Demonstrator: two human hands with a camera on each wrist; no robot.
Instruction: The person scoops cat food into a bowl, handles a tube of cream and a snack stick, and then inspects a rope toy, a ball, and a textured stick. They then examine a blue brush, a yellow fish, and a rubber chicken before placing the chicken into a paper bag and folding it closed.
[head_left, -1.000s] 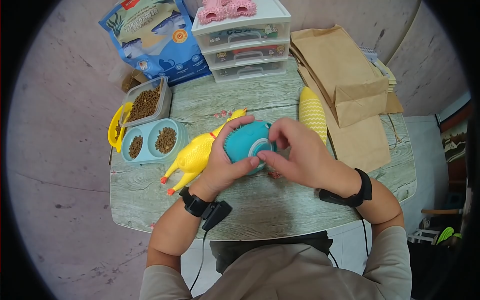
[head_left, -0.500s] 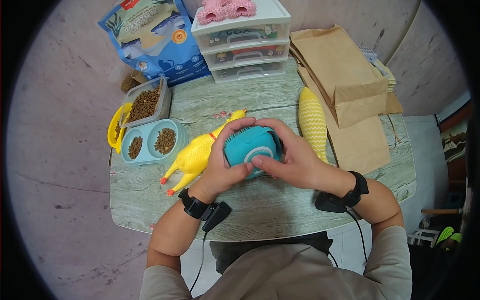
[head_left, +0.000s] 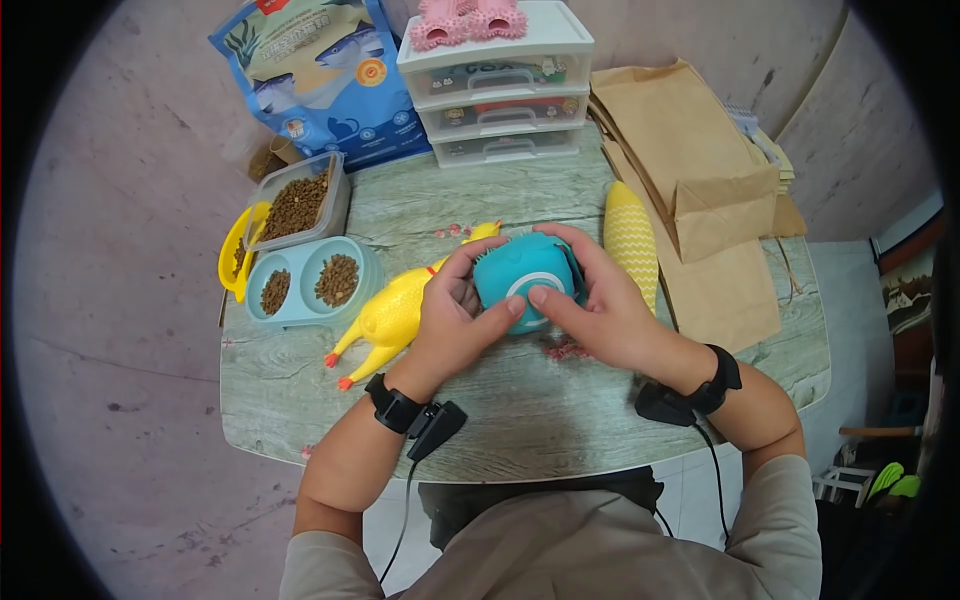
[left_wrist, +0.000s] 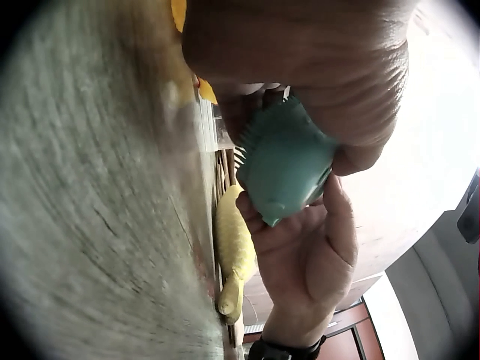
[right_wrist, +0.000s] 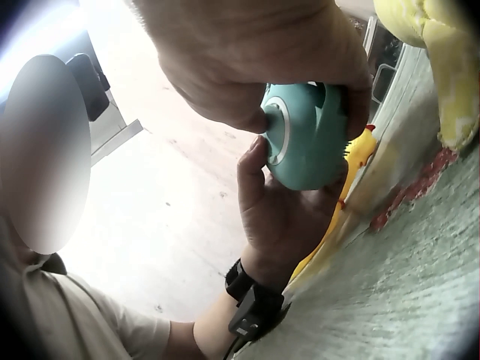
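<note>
A teal silicone bath brush (head_left: 505, 265) with short bristles and a white-ringed round cap is held up above the table between both hands. My left hand (head_left: 450, 325) grips its left side, thumb on the cap's edge. On the other side my right hand (head_left: 610, 310) has its fingers curled round the brush, and its thumb presses on the cap. Bristles show along the edge of the brush (left_wrist: 289, 161) in the left wrist view. In the right wrist view, both thumbs meet at the cap (right_wrist: 277, 131). A yellow rubber chicken (head_left: 393, 308) lies left of the hands.
A yellow zigzag-patterned plush toy (head_left: 630, 240) lies to the right, beside brown paper bags (head_left: 690, 160). At the left are a blue double bowl (head_left: 305, 285) and a clear tub (head_left: 340, 200) of kibble. Behind stand a blue food bag (head_left: 350, 110) and a drawer unit (head_left: 500, 95).
My right hand's fingers, lifted off the brush's side a second ago, have closed round it. Both hands and the brush have shifted slightly right, and the head view has tilted a little.
</note>
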